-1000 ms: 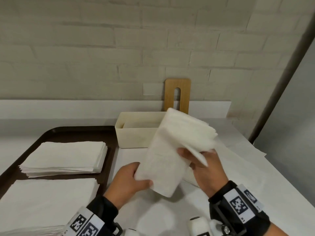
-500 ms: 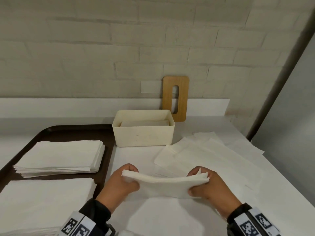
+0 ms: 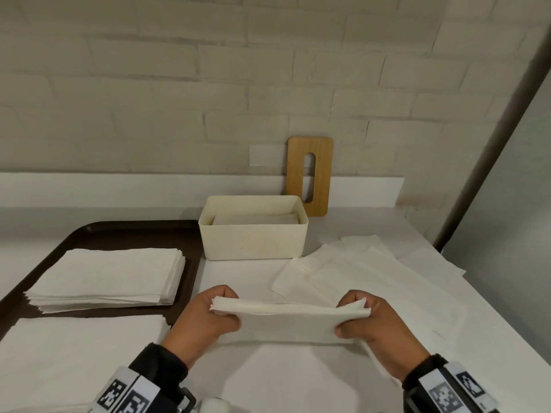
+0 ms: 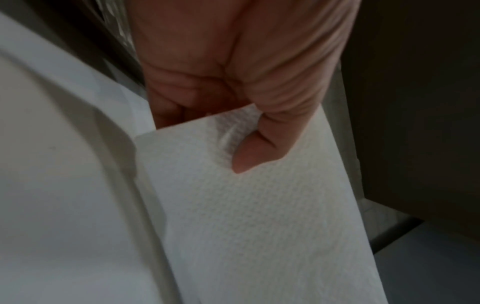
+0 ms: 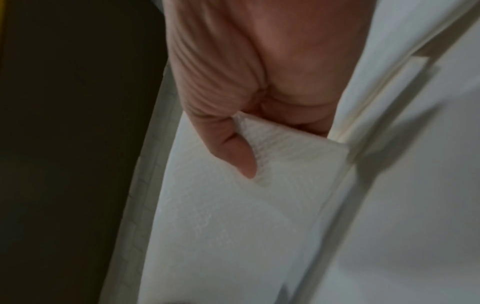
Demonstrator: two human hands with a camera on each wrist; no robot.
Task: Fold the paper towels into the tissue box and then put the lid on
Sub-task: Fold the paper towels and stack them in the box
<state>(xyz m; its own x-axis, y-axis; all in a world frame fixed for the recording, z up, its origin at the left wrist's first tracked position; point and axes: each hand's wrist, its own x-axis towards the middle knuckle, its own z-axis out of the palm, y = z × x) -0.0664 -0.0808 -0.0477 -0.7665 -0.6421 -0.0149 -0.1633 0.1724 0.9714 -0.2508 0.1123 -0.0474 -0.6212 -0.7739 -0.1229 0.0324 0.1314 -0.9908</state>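
A folded wad of white paper towels (image 3: 287,321) hangs level just above the table, held by its two ends. My left hand (image 3: 208,315) pinches the left end, thumb on the near face (image 4: 255,152). My right hand (image 3: 365,318) pinches the right end the same way, thumb on the towel (image 5: 233,152). The cream tissue box (image 3: 253,238) stands open behind them, with folded towels lying low inside. Its wooden lid (image 3: 310,175), with a slot in it, leans upright against the wall behind the box's right corner.
A dark tray (image 3: 125,234) at the left carries two stacks of flat towels (image 3: 110,278), (image 3: 74,362). Loose unfolded sheets (image 3: 372,278) lie spread on the white table to the right of the box. The table's right edge runs diagonally by a grey post.
A second ago the wad stood tilted up in front of the box. Both hands brought it down flat and toward me; since half a second ago it has barely moved.
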